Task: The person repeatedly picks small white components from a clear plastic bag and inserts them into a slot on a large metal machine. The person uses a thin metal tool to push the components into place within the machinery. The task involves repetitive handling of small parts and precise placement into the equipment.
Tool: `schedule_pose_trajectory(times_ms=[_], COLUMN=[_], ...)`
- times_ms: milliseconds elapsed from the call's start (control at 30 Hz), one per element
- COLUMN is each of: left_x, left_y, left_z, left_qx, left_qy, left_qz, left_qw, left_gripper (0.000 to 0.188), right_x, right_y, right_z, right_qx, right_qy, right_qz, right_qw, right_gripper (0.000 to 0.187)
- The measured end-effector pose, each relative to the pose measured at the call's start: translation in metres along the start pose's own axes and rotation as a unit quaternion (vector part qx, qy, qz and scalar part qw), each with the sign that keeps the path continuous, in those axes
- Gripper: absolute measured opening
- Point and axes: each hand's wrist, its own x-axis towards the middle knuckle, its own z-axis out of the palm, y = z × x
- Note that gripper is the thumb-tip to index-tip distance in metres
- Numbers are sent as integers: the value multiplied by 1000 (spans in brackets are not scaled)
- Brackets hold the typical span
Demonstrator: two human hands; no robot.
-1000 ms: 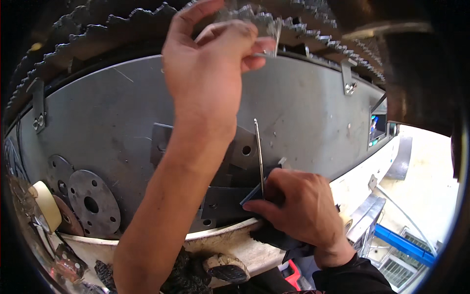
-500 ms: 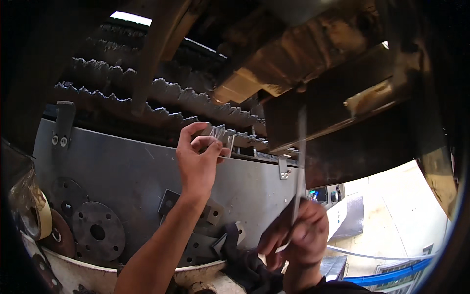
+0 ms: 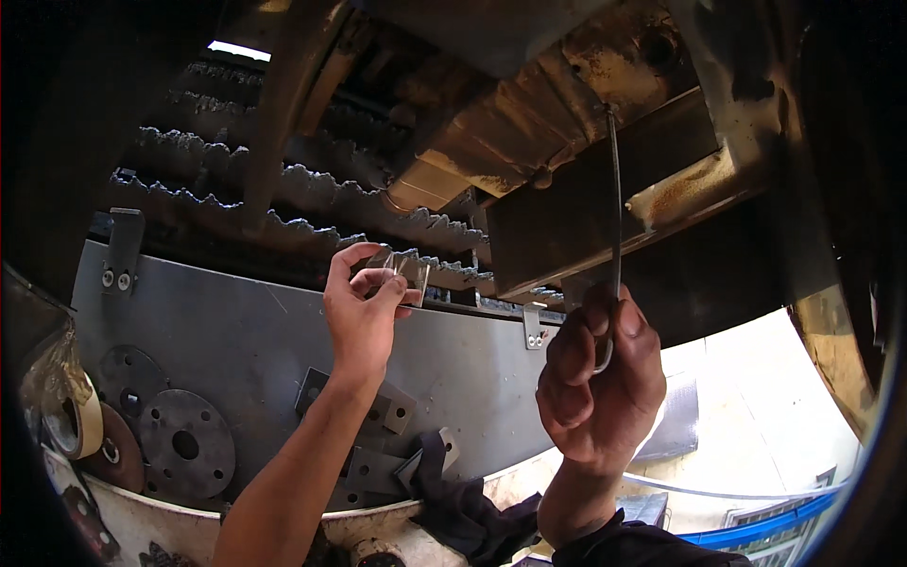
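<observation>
Raised at the right, my right hand [image 3: 605,378] is closed round the short bent end of a long L-shaped hex key [image 3: 616,198]. Its long arm points up, and the tip meets or overlaps the underside of a brown, stained metal machine part [image 3: 628,71]; whether it sits in a screw I cannot tell. My left hand [image 3: 364,307] pinches a small clear, see-through plate [image 3: 416,280] between thumb and fingers, in front of jagged metal slats [image 3: 321,180]. Fingers cover part of the plate.
Behind my hands runs a grey metal panel [image 3: 255,331] with brackets [image 3: 534,326]. Below it lie round flanges with holes [image 3: 186,444], flat drilled plates [image 3: 378,468], a dark cloth [image 3: 477,510] and a tape roll [image 3: 83,425]. A copper-coloured nozzle block [image 3: 425,184] hangs overhead.
My right hand has risen with the hex key, bringing its tip up to the machine's underside. My left hand keeps the clear plate, with the view shifted slightly.
</observation>
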Motion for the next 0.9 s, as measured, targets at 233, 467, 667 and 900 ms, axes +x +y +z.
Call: schedule_pose_trajectory(times_ms=[233, 467, 667, 900], left_x=[1, 1, 3, 0], left_y=[1, 0, -7, -4], left_z=[-2, 1, -4, 2], left_qx=[6, 16, -8, -8], left_qy=[-3, 0, -8, -2], left_qz=[-4, -4, 0, -17], left_qw=[1000, 1000, 1000, 1000], left_gripper=[41, 41, 40, 40], right_x=[2, 6, 9, -2], right_y=[-2, -13, -13, 10], right_z=[10, 6, 6, 34], right_qx=[130, 507, 574, 597], right_qy=[4, -199, -223, -246], right_qz=[87, 189, 198, 65], right_qw=[988, 817, 762, 761], right_gripper=[24, 23, 23, 35])
